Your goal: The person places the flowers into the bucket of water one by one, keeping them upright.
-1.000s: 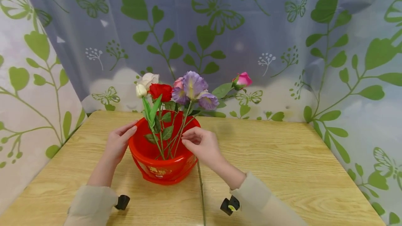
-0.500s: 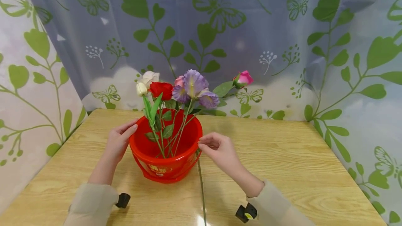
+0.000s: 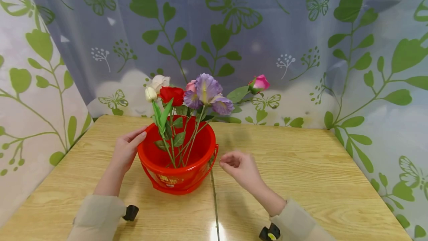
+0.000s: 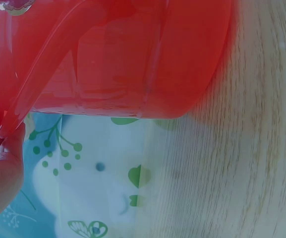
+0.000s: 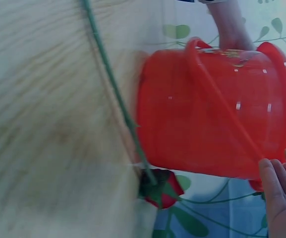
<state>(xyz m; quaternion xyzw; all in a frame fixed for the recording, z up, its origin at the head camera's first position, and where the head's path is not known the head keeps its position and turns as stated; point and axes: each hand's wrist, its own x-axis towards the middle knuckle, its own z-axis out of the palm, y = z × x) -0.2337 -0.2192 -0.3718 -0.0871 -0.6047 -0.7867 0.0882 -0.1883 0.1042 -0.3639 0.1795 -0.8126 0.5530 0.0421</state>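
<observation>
A red bucket (image 3: 167,177) stands on the table, holding several artificial flowers that lean against its far rim. Among them are a white tulip (image 3: 151,94), a red rose (image 3: 172,96), a purple iris (image 3: 208,88) and a pink rosebud (image 3: 259,83) reaching out to the right. My left hand (image 3: 126,150) grips the bucket's left rim, thumb at the edge. To the right of the bucket my right hand (image 3: 243,170) hovers with loosely bent fingers and nothing in them. In the right wrist view its fingertips overlap the bucket handle (image 5: 222,101).
Another flower lies along the table at the bucket's right side, its long stem (image 3: 215,196) running toward me. The right wrist view shows its dark red head (image 5: 168,191). Behind the wooden table (image 3: 284,166) hangs a leaf-patterned curtain (image 3: 187,18).
My right hand has drawn back from the flower stems, out over the bucket's rim and to the right. My left hand stays at the rim.
</observation>
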